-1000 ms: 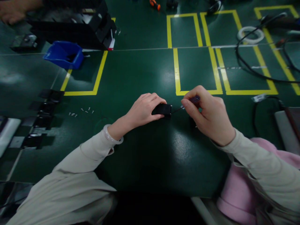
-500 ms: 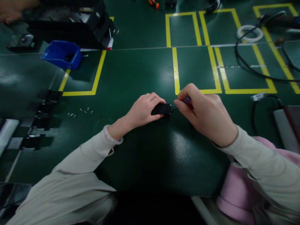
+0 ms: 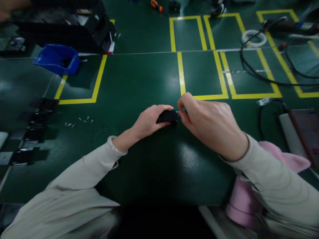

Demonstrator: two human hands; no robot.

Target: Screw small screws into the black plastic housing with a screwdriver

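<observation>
My left hand (image 3: 147,121) grips a small black box-shaped part (image 3: 168,116) on the green table, thumb on the near side and fingers over the far side. A bright metal edge shows at the part's right end. My right hand (image 3: 213,122) is closed in a pinch around a screwdriver (image 3: 178,116), its thin shaft meeting that right end. Most of the screwdriver's handle is hidden behind my fingers. Several tiny screws (image 3: 86,119) lie loose on the table to the left of my left hand.
Black parts (image 3: 23,156) stand in a row at the left. A blue bin (image 3: 58,59) sits in front of a black rack (image 3: 57,30); another person's blurred hand (image 3: 6,11) is at top left. Cables (image 3: 259,74), a white tape roll (image 3: 253,38) and a framed panel (image 3: 305,129) lie right.
My right hand has come closer to the black part, and its fingers now cover more of the screwdriver. The whole view has shifted slightly; my left hand keeps its hold.
</observation>
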